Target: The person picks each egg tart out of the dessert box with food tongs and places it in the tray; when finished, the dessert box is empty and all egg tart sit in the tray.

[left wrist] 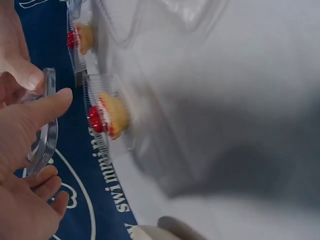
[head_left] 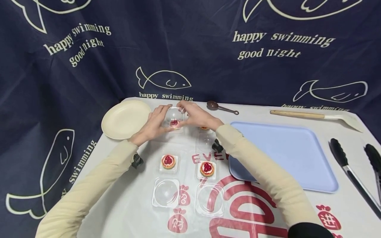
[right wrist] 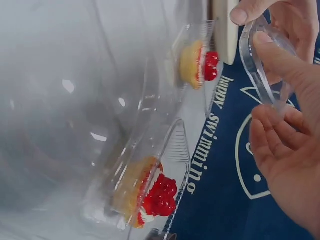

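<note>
Both hands hold a clear plastic lid (head_left: 175,113) over a small tart with red berries (head_left: 174,123) at the back of the table. My left hand (head_left: 153,125) pinches its left edge; my right hand (head_left: 196,114) grips the opposite edge. In both wrist views the lid stands apart from the clear base under that tart (left wrist: 111,117). Another berry tart (right wrist: 155,197) on a clear base is close by, partly hidden by my right hand in the head view. Its clear lid (head_left: 206,142) lies in front of it.
Nearer stand two more tarts (head_left: 168,161) on clear bases, with clear lids (head_left: 166,192) before them. A cream plate (head_left: 126,119) is at left. To the right are a brown spoon (head_left: 221,107), a blue tray (head_left: 285,155), a wooden-handled spatula (head_left: 300,114) and black-tipped tongs (head_left: 339,152).
</note>
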Demonstrator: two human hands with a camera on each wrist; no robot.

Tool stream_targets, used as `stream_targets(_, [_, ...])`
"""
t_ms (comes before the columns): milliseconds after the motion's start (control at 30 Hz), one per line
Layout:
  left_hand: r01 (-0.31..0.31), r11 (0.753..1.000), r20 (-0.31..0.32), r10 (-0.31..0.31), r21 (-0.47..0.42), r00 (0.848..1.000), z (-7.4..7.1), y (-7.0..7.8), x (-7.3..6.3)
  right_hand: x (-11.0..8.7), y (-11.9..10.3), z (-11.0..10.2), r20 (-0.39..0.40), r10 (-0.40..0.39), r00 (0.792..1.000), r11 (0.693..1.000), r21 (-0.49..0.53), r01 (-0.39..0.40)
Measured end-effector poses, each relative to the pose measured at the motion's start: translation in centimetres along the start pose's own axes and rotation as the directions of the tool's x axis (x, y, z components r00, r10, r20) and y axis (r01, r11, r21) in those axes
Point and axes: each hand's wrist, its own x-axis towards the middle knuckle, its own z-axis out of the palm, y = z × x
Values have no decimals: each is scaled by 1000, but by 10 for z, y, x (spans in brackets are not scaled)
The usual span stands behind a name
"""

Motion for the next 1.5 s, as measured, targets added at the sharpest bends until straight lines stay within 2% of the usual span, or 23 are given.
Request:
stream_targets(67, [-31,999,-41,32,40,999,-1,1,-2,-3,0,-1,10,66,998,992,109,-66])
stream_targets(133, [-64,994,-95,72,87,993,-2,3,-4,-6,0,-3,58,136,989,952,267,-147])
stream_targets(200, [-100,985,-156,121,137,980,-2,5,-6,-10,-2,-5,142,183,973,881,414,-227])
stream_targets(267, [-138,975,-203,172,172,964,-1,7,-8,-13,-4,-6,245,197,949,799,521,-301])
stream_targets(333, [-171,966,-229,214,196,950,0,8,-10,-16,-6,-6,327,193,925,732,580,-358])
stream_targets(367, [-182,963,-233,226,198,946,0,9,-10,-17,-8,-5,348,190,918,711,596,-373])
stream_targets(467, [-205,965,-238,240,161,941,1,10,-13,-20,-13,-3,353,192,916,680,625,-383])
stream_targets(633, [-216,974,-257,226,68,939,-1,10,-18,-22,-22,-3,358,204,911,621,672,-403])
stream_targets(833, [-259,956,-287,289,140,913,-2,9,-21,-24,-21,-1,351,216,911,526,744,-412])
stream_targets(900, [-258,959,-272,281,117,920,-1,10,-23,-25,-20,0,332,229,915,515,756,-403])
stream_targets(933, [-242,968,-258,251,65,933,-1,10,-23,-25,-19,1,315,241,918,524,754,-397])
stream_targets(1000, [-162,980,-200,137,-116,970,-2,11,-24,-26,-19,2,263,263,928,584,722,-371])
stream_targets(1033, [-97,968,-150,63,-232,987,-3,11,-24,-27,-19,2,231,274,933,619,700,-355])
stream_targets(1067, [-14,940,-80,-14,-342,997,-6,11,-24,-28,-20,2,199,283,938,659,671,-341])
stream_targets(1100, [73,893,-2,-83,-444,997,-8,11,-23,-30,-20,1,169,282,944,707,629,-324])
stream_targets(1133, [157,836,73,-140,-526,988,-11,12,-23,-31,-20,1,138,276,951,761,574,-304])
stream_targets(1200, [289,739,211,-201,-608,957,-16,10,-21,-34,-20,1,79,237,968,858,451,-247])
stream_targets(1233, [327,706,261,-205,-628,943,-19,9,-21,-35,-20,2,59,222,973,893,389,-227])
stream_targets(1267, [349,686,295,-200,-639,934,-20,8,-21,-37,-20,3,42,204,978,922,329,-206])
stream_targets(1300, [353,677,312,-189,-646,931,-20,5,-21,-38,-20,4,28,184,983,943,276,-185])
stream_targets(1333, [351,679,319,-178,-645,931,-21,3,-22,-40,-20,6,18,168,986,957,236,-168])
stream_targets(1400, [333,695,324,-151,-637,934,-20,-2,-25,-42,-21,8,23,139,990,968,206,-140])
stream_targets(1500, [294,737,329,-102,-609,939,-18,-8,-29,-45,-21,10,54,116,992,977,171,-123])
